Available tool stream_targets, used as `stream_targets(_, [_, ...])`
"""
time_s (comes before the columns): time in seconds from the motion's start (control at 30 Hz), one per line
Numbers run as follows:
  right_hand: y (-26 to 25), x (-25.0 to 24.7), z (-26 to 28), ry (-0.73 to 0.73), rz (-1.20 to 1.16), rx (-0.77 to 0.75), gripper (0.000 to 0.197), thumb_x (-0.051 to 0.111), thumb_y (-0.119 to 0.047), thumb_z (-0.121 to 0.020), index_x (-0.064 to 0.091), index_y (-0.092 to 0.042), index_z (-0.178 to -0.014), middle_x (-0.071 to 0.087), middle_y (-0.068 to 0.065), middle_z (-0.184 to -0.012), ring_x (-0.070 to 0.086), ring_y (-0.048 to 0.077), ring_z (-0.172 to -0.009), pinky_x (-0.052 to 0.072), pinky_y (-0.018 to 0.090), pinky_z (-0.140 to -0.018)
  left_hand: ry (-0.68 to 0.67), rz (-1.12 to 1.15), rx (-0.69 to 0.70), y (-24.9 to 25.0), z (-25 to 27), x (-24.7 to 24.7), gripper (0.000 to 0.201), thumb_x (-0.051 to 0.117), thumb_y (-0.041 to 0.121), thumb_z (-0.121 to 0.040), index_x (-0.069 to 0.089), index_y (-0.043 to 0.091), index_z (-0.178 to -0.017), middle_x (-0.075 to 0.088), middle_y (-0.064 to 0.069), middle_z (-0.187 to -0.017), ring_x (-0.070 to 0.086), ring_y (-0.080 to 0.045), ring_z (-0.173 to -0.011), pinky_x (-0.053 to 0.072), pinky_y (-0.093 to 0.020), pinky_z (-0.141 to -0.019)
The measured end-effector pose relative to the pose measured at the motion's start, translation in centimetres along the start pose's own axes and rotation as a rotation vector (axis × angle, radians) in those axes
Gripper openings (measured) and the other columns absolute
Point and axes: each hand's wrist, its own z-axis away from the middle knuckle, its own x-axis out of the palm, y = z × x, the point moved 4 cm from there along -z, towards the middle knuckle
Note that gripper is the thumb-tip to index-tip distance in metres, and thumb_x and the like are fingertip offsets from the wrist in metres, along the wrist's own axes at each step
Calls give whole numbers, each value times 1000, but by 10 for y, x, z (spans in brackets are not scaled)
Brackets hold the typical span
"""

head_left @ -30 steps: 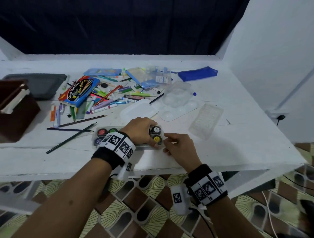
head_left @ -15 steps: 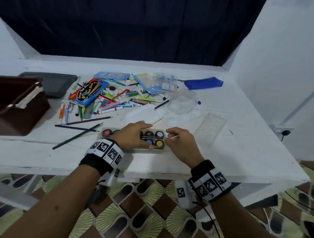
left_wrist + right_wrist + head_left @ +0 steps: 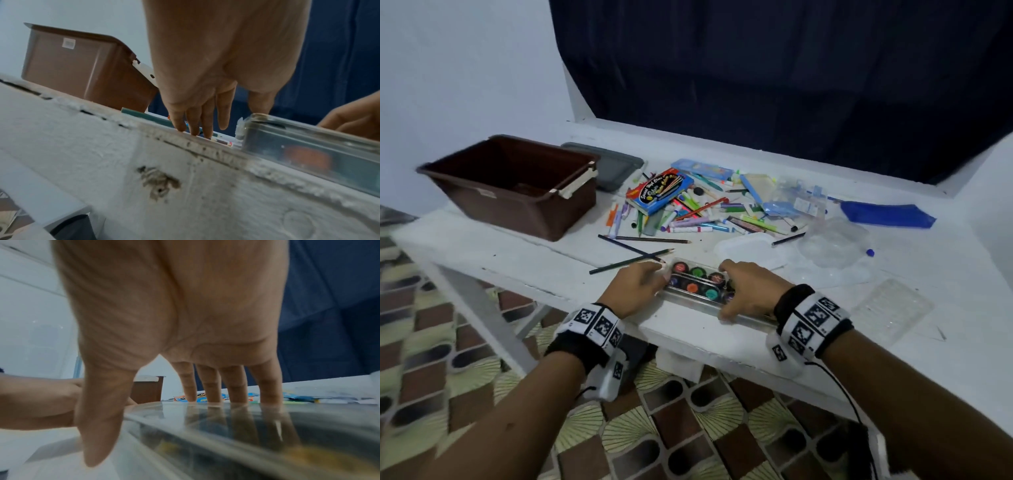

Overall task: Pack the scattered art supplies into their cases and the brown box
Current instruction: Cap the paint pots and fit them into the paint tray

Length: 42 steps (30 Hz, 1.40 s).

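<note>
place: plain home room | cues: rough white-painted table (image 3: 756, 346), patterned brown floor tiles (image 3: 678, 421), dark blue curtain (image 3: 791, 75), bare white walls (image 3: 465, 68), wall socket unseen

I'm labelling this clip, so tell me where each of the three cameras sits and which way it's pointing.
Head: worn on the head, looks down at the table; both forearms, left hand and right hand at the paint case.
Left wrist: at the table edge, looks along the fingers towards the brown box.
Right wrist: looks along the palm; fingers rest on the case.
All three share case and box.
</note>
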Motion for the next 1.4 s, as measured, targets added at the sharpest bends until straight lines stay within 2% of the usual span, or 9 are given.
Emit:
stream_targets(0.17, [-2,-4,-1,56,8,-3,77,83,-34,-67,47,-17,-134,57,8,-123,55,23,-104,52,36,-84,-44,19,16,-5,0,0,33,51,45,-94,72,20,-96,72,-2,-98,65,-21,-93,50,-36,-84])
stream_targets(0.27, [-6,-15,-5,86,10,-22,77,82,-35,-69,49,-15,-136,57,8,-127,55,22,-106,50,31,-83,-54,54,33,-4,-2,-14,24,57,35,-96,73,19,-104,72,2,-103,64,-16,-96,48,-32,-85])
stream_targets(0.47, [-41,-78,-27,223,0,-67,79,81,-36,-68,49,-15,-137,58,5,-126,56,19,-105,50,32,-83,160,174,39,-7,-13,-90,20,61,19,-94,71,10,-110,69,2,-105,63,-11,-100,45,-23,-91])
stream_targets(0.63, [-100,-140,-62,364,-18,-164,65,81,-35,-65,61,-13,-123,63,3,-115,58,17,-95,51,32,-76,319,266,42,-33,-17,-164,9,67,17,-90,73,22,-95,72,3,-85,63,-3,-73,48,-22,-71])
stream_targets(0.73, [-149,-167,-96,405,-51,-226,79,85,-39,-62,56,-15,-131,62,2,-120,59,17,-105,53,35,-84,398,236,22,-64,-18,-206,11,68,18,-89,74,18,-99,75,0,-92,67,-11,-86,50,-28,-85])
stream_targets(0.87, [-223,-192,-149,426,-100,-325,76,87,-38,-59,57,-19,-126,62,-1,-117,62,14,-96,57,38,-81,447,217,13,-108,-24,-258,10,69,15,-88,74,16,-96,73,3,-89,67,-9,-84,51,-29,-89])
stream_targets(1.0, [-299,-195,-212,392,-37,-359,61,88,-37,-60,58,-19,-111,58,-2,-106,58,14,-89,51,30,-64,508,98,-34,-156,-38,-315,10,68,16,-88,74,18,-96,72,3,-87,65,-7,-81,46,-16,-77])
stream_targets(1.23, [-371,-149,-331,175,153,-246,34,83,-35,-56,61,-11,-67,55,4,-61,49,20,-58,37,29,-52,507,-79,-149,-239,-76,-377,21,69,16,-82,74,18,-102,71,-3,-102,63,-21,-101,38,-21,-83])
stream_targets(1.4, [-380,-118,-373,14,243,-184,45,86,-39,-60,71,-1,-80,62,5,-66,54,20,-61,41,28,-54,320,-40,-221,-279,-102,-385,47,70,23,-85,59,15,-130,60,-7,-131,56,-25,-119,41,-29,-100])
